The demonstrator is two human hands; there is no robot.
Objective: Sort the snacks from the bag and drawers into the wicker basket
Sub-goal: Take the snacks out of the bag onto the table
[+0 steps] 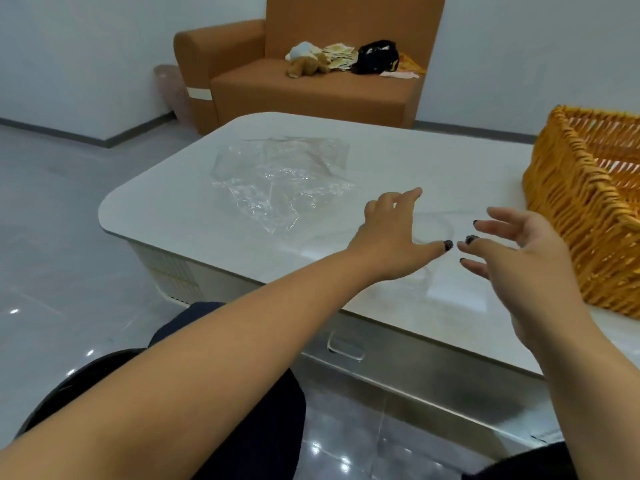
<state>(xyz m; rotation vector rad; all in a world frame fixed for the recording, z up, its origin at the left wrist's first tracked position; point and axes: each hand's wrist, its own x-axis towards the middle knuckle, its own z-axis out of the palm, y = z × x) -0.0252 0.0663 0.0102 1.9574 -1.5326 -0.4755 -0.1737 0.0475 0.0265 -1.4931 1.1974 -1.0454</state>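
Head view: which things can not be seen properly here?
- wicker basket: the right edge cuts it off; its near wall hides the floor inside.
- drawer: closed, contents hidden.
- clear plastic bag: looks flat; small contents cannot be ruled out.
- items on the sofa: too small to identify.

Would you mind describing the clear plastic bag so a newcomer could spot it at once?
Start at the white table in front of the brown sofa. The plastic bag lies flat and crumpled on its left half, away from the wicker basket at the right edge. It is the only see-through, glossy thing there.
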